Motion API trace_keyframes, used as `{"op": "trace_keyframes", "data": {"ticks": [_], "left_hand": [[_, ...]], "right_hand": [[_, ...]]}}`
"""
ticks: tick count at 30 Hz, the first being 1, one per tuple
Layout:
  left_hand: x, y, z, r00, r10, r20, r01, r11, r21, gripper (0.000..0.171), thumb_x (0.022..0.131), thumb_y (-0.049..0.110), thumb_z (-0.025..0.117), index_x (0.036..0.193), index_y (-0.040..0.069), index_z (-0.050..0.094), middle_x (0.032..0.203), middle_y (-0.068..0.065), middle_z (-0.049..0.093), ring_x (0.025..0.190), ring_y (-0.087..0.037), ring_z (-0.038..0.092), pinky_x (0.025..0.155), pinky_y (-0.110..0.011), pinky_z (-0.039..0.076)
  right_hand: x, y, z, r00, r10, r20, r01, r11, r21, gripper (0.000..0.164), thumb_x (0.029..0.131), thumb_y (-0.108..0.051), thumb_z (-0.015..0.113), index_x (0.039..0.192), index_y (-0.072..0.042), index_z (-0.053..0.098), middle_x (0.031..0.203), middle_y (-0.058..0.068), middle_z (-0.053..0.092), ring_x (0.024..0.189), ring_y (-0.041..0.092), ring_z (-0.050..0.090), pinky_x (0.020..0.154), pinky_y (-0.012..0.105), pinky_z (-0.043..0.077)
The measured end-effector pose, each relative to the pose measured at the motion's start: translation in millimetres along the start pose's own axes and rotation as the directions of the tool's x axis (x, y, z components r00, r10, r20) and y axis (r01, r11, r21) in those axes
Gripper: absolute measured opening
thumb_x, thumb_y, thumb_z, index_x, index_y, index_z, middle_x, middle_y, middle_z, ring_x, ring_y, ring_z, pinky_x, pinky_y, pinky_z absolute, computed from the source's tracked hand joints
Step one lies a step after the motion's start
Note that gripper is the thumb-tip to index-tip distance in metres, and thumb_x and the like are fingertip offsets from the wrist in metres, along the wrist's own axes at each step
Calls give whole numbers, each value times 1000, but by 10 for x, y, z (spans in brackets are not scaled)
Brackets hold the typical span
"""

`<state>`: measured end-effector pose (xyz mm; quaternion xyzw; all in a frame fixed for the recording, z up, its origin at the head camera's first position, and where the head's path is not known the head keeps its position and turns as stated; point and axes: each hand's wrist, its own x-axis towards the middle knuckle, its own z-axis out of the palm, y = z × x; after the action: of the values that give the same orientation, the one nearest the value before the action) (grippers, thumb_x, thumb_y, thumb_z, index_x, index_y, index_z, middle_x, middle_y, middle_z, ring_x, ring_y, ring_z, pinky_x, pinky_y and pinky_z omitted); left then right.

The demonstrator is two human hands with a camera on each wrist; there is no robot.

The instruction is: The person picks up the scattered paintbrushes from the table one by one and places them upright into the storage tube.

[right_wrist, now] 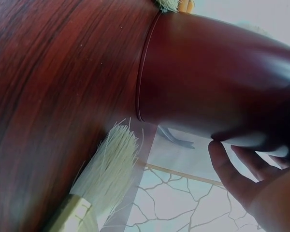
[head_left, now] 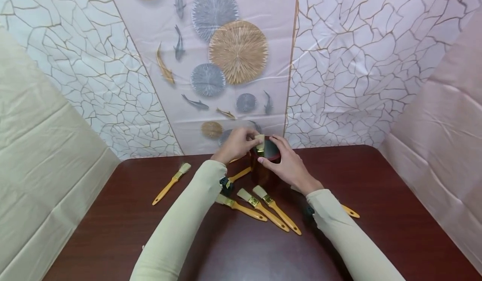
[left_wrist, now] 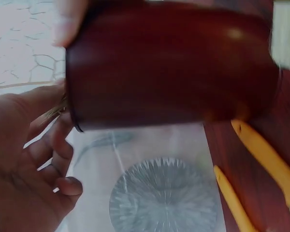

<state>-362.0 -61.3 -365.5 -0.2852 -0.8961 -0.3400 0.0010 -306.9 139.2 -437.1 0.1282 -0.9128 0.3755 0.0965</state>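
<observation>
Dark-red, a cylindrical cup (left_wrist: 169,67) stands at the far side of the worktop (head_left: 399,214), the right hand (head_left: 290,163) holding its rim in a widely parted grip. The left hand (head_left: 238,142), grip nearly closed, pinches a bristles-up paintbrush (head_left: 261,149) at the cup's mouth; three loose paintbrushes (head_left: 260,207) lie nearer.

Pale-bristled brush (head_left: 260,149), bristle end up, apparently handle-down inside upright, glossy dark-red cup (left_wrist: 169,67)
</observation>
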Motion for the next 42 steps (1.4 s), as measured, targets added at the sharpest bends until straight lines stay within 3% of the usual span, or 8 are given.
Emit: {"op": "trace_keyframes", "data": {"ticks": [7,12,19,25,29,34,38,42], "left_hand": [[2,-168,42,998,0,-65,-1,1000,-11,21,104,26,72,115,9,77,108,-6,75,91,-18,71,76,-31,59],[-117,-105,-95,994,24,-111,-26,1000,-13,25,105,32,69,117,11,75,107,-5,76,91,-18,71,76,-34,58],[-677,-24,-542,1000,1,-30,0,999,48,24,107,33,66,112,11,77,104,-4,76,88,-18,71,79,-37,59],[-1252,-366,-820,992,-118,34,115,990,77,22,107,30,66,114,12,78,106,-5,77,96,-23,73,84,-43,58],[-1548,-711,-823,972,-231,49,226,970,86,27,107,31,66,118,10,78,115,-9,77,97,-23,72,82,-42,58],[-1793,-1040,-678,914,-395,92,393,919,35,27,106,28,68,117,5,78,109,-12,75,82,-21,66,72,-38,56],[-1895,-1171,-562,875,-476,88,473,880,52,25,104,26,70,112,4,78,94,-12,74,72,-20,62,69,-36,54],[-1934,-1194,-466,864,-500,50,488,859,156,26,100,29,76,109,5,79,100,-6,76,77,-17,64,72,-37,55]], "right_hand": [[-17,-16,44,1000,1,11,-1,1000,-3,92,94,-72,64,165,-22,35,171,1,27,132,40,57,98,57,53],[12,-15,-9,1000,2,4,-2,1000,-9,95,93,-75,63,166,-23,33,172,2,27,137,44,53,102,62,49],[17,14,-44,1000,10,10,-10,1000,-2,97,93,-75,63,167,-23,30,173,2,24,146,42,44,111,73,34],[40,9,-10,1000,5,11,-5,1000,2,99,92,-77,62,167,-21,30,173,4,23,149,40,41,113,77,26],[48,16,15,1000,5,18,-5,1000,5,99,92,-77,62,167,-20,30,173,5,23,149,40,41,114,78,24],[31,40,20,999,13,31,-13,1000,-5,99,93,-76,62,168,-20,30,173,4,23,147,39,43,115,77,25],[27,18,18,1000,7,18,-7,1000,0,99,92,-77,62,167,-20,31,173,4,23,146,39,44,114,76,27],[10,-11,5,1000,7,13,-8,1000,8,100,91,-79,61,167,-21,31,173,3,23,147,39,44,113,75,30]]}}
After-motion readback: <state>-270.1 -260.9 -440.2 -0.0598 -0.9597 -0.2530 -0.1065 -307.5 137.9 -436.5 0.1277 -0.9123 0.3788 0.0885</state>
